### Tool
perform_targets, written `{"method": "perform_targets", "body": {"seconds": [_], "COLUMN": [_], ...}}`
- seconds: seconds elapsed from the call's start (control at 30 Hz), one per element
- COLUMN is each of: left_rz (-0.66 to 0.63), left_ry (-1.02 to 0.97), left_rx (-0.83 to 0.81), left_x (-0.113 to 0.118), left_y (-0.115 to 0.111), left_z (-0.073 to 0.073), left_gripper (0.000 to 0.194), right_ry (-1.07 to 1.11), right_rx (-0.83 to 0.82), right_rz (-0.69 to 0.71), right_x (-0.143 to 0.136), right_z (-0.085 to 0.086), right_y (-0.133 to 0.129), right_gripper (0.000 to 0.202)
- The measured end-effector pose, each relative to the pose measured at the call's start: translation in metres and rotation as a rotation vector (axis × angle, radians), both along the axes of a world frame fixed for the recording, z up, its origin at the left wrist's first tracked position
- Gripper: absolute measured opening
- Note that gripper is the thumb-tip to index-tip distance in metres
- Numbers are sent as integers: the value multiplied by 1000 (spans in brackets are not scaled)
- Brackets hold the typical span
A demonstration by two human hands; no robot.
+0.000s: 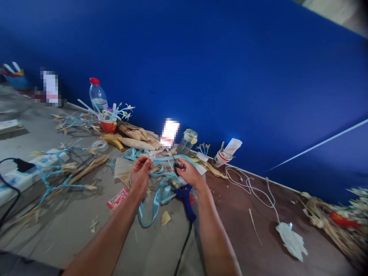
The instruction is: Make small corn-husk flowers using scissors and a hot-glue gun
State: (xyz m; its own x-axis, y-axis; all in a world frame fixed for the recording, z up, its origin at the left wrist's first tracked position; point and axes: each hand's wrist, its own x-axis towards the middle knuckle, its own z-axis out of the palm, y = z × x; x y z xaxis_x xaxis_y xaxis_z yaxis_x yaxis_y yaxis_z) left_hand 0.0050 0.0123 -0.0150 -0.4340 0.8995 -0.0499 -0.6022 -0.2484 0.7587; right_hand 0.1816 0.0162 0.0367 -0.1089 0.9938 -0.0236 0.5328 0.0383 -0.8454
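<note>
My left hand [140,172] is closed in a pinch around a small pale piece, too small to make out clearly. To its right, my right hand [188,171] is wrapped round the dark handles of scissors [176,165], whose blades point up and away. Light blue ribbon [156,201] lies in loops between and below both hands. Beneath my right wrist rests a dark blue glue gun [187,203] with a black cord. A red and white packet [118,198] lies near my left forearm.
Behind the hands stand a lit phone [169,132], a clear jar [188,141] and dried husks [138,134]. Blue-wrapped stems [47,184] and a power strip [28,176] lie left. A bottle [97,96] stands behind a red cup [107,125]. White cable [253,188] lies right.
</note>
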Motion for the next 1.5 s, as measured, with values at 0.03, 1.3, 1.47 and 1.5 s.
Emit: {"method": "perform_targets", "body": {"seconds": [0.03,1.3,1.47,1.5], "left_rz": [16,-495,-386,-369], "left_ry": [-7,-253,-192,-173], "left_rx": [1,-24,12,20], "left_x": [0,6,9,10], "left_y": [0,-17,-18,-18], "left_z": [0,19,22,22], "left_gripper": [29,27,31,30], "right_ry": [180,774,695,679], "right_rx": [-10,242,315,324], "right_rz": [23,-224,-340,-364], "right_x": [-8,-72,-70,-70], "right_z": [-1,-3,-5,-6], "right_y": [-2,-23,-20,-20], "right_gripper": [46,41,38,38]}}
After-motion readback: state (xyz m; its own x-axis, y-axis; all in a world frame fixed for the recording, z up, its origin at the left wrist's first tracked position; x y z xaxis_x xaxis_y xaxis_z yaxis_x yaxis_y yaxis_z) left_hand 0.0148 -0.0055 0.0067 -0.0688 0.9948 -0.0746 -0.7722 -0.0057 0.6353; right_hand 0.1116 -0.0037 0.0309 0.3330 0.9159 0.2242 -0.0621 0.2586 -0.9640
